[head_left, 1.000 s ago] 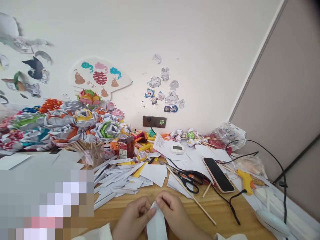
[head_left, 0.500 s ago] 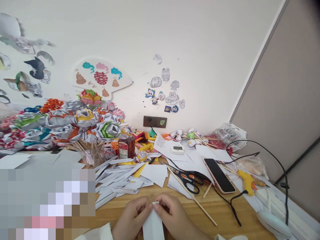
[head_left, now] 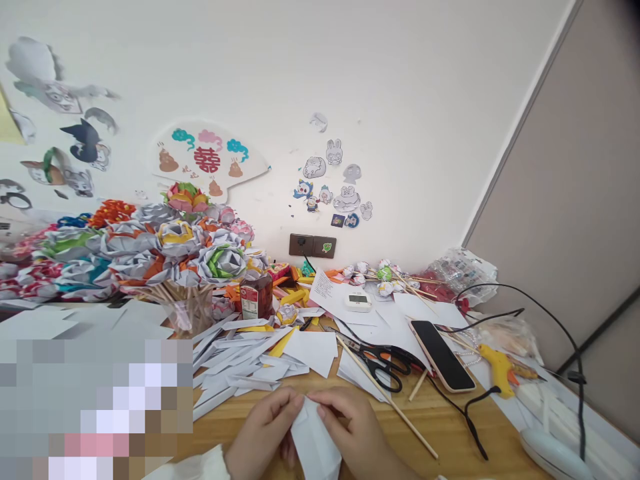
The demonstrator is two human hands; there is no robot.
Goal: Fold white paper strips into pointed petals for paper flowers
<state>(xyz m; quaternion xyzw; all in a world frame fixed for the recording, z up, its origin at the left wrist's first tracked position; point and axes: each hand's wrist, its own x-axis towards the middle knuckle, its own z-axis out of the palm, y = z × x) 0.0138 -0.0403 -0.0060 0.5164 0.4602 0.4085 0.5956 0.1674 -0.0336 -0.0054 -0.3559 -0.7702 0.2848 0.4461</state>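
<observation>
My left hand (head_left: 265,427) and right hand (head_left: 355,427) pinch one paper (head_left: 315,443), its lower end now swung toward five o'clock. One pair of scissors (head_left: 368,353) lies at two o'clock.

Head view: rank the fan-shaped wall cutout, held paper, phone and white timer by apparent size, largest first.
1. Fan-shaped wall cutout
2. Held paper and phone: too alike to rank, paper being nearer
3. White timer
</observation>
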